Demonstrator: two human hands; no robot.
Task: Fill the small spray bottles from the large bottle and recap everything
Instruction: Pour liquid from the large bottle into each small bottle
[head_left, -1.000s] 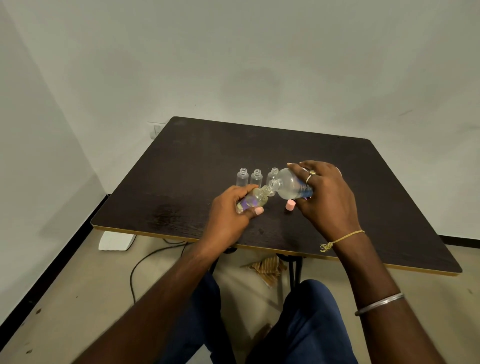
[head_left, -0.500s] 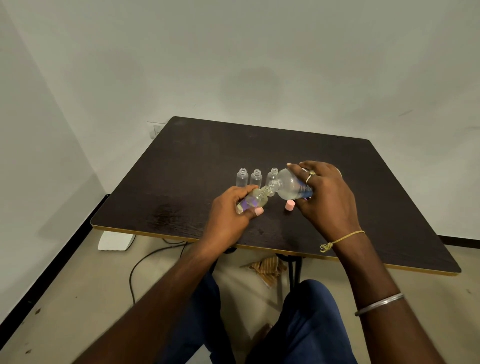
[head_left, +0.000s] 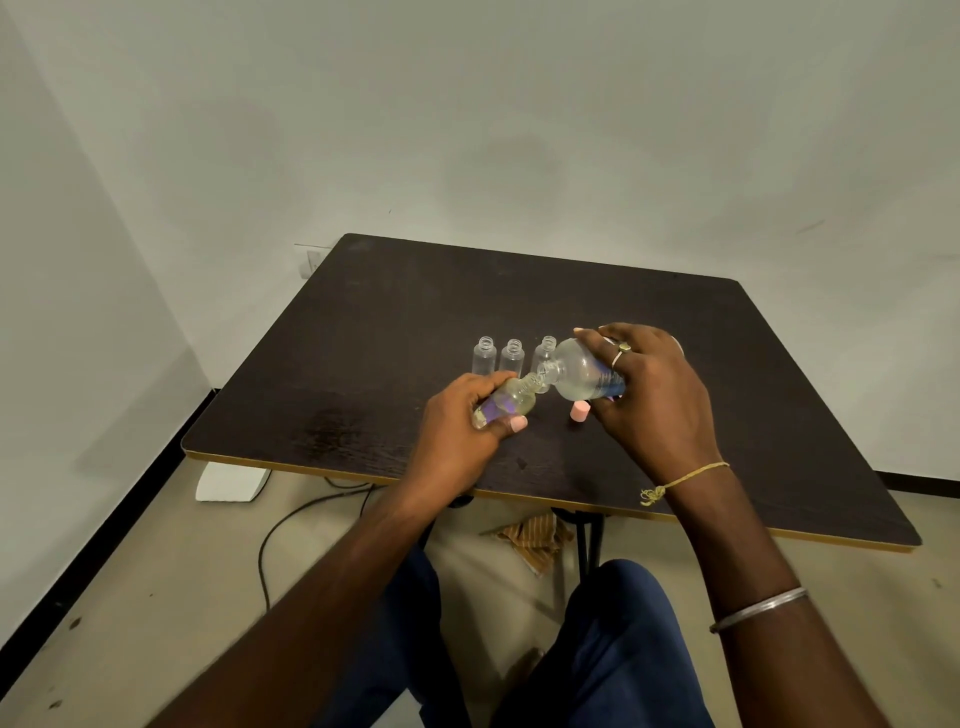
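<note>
Right hand (head_left: 649, 395) is wrapped around the large clear plastic bottle (head_left: 582, 370), tipped with its long axis running down-left, and its neck meets the mouth of the small clear spray bottle with a purple label (head_left: 506, 402). Left hand (head_left: 457, 431) is clamped on that small bottle, tilted up-right over the dark desk (head_left: 363, 322) at frame centre. Three uncapped small clear bottles (head_left: 511, 356) stand just behind, nearer the left hand.

The right hand (head_left: 644, 395) hides the large bottle's (head_left: 584, 370) base, the left hand (head_left: 457, 431) covers the small bottle's (head_left: 506, 404) lower end, and the liquid level inside either is unreadable.
</note>
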